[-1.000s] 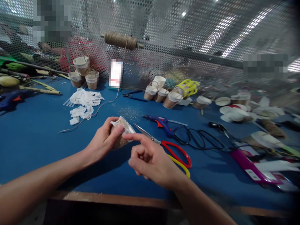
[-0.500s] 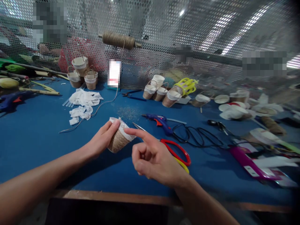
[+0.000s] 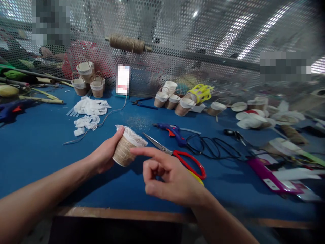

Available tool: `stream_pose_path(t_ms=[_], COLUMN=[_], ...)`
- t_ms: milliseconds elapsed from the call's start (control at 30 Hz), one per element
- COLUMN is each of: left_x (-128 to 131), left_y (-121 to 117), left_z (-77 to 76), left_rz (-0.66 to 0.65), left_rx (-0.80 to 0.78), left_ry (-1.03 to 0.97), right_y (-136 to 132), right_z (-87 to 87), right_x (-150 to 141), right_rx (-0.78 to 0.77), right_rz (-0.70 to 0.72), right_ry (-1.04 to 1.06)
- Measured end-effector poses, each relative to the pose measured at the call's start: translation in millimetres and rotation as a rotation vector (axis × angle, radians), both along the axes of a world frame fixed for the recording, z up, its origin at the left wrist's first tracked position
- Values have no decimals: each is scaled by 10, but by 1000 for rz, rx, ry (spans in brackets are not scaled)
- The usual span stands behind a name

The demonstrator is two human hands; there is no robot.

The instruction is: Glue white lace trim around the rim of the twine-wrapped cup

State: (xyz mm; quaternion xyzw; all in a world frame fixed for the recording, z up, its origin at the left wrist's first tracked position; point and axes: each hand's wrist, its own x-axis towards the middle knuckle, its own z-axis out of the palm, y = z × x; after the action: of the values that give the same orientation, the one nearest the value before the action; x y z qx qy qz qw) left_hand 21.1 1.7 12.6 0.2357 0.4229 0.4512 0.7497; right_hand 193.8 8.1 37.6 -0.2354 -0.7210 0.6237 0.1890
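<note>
My left hand [image 3: 108, 152] is closed around a twine-wrapped cup [image 3: 125, 150], which has a white lace band along its upper edge and is tilted. The thumb presses near the rim; the rest of that hand's fingers are behind the cup. My right hand [image 3: 167, 173] holds nothing. Its index finger is stretched out with the tip at the twine just under the lace, while the other fingers are loosely curled. Partly behind the right hand lie scissors [image 3: 189, 162] with red and yellow handles. Beyond them rests a blue glue gun [image 3: 172, 132].
White lace [image 3: 90, 105] lies in a heap on the blue table [image 3: 33, 149]. Lace-trimmed cups [image 3: 97, 88] with twine handles stand at the back. A twine roll [image 3: 127, 44] hangs on the mesh, its strand reaching the table. A purple power strip [image 3: 269, 176] is at right.
The cup has turned in my left hand, so more of its twine side and lace shows. My right index fingertip has shifted from the lace down to the twine.
</note>
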Motion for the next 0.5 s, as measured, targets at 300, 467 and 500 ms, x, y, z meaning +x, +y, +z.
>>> stream_pose_path(t_ms=[300,467,500], left_x=[-22,-36,-35], left_y=[8,13,13], left_z=[-3,-24,-28], left_rz=[-22,-61,-63], left_rx=[-2,-12,-3], left_ry=[-64,-76,-69], right_y=[2,27,36], right_z=[9,35,33], right_x=[34,30,32], right_rx=[-139,-156,-138], right_rz=[-72,-73,-102], right_ry=[78,105,80])
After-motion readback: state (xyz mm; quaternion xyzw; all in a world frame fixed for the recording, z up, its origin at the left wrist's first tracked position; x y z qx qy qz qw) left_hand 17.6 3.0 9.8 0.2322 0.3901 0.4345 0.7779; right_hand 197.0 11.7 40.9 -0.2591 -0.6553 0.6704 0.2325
